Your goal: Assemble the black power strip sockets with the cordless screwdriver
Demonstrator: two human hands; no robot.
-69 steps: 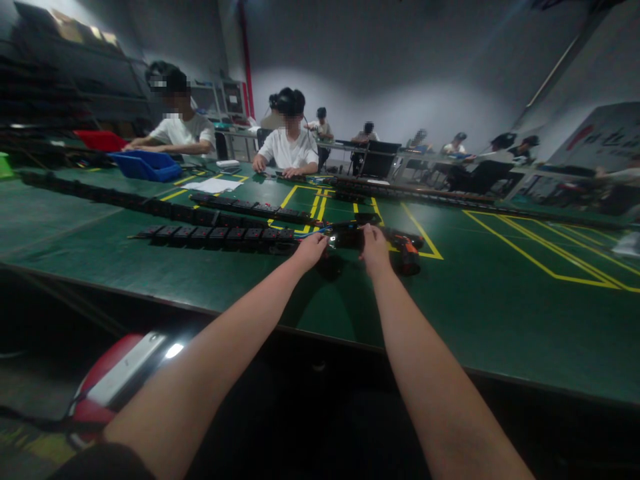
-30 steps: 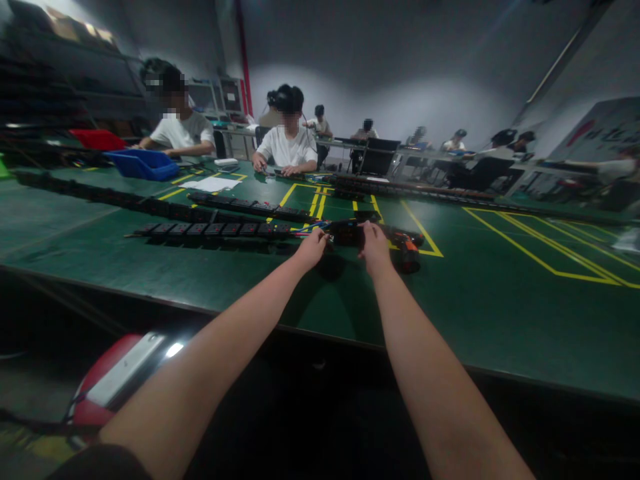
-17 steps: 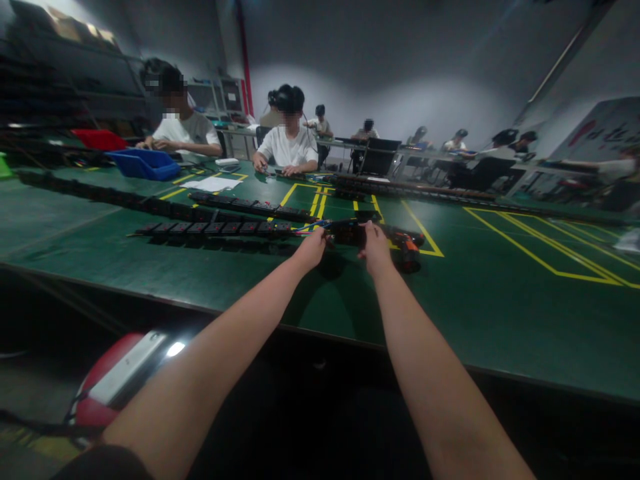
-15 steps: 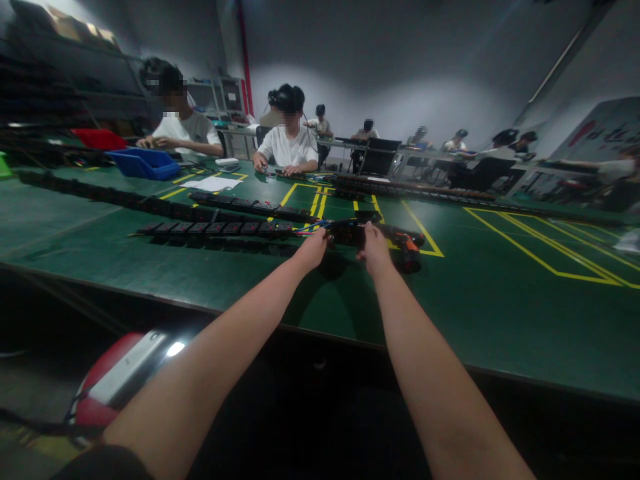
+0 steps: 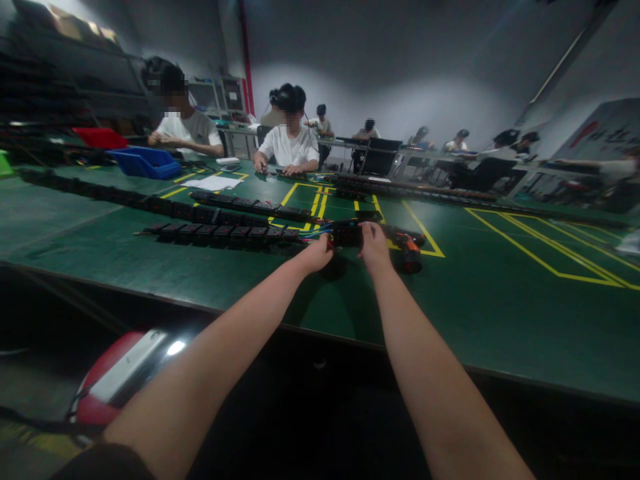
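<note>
My left hand point(image 5: 318, 253) grips the left side of a black block-like part point(image 5: 347, 236). My right hand point(image 5: 375, 247) pinches its right side, thumb and fingers closed. Coloured wires point(image 5: 314, 231) run from this part to a long black segmented strip point(image 5: 220, 232) on the left, which looks like a cable chain. Just right of my right hand lies a black and orange power drill point(image 5: 411, 252). The fine details between my fingers are too dark to make out.
More black segmented strips point(image 5: 250, 203) lie on the green table point(image 5: 225, 273) behind the first. A blue bin point(image 5: 144, 162), a red bin point(image 5: 100, 138) and white paper point(image 5: 212, 183) are at the far left. Across the table sits a co-worker point(image 5: 290, 143); another person point(image 5: 186, 130) sits left.
The black part has turned so that more of its face shows between my hands. The wired strip has shifted slightly to the right with it; my left hand has dropped a little.
</note>
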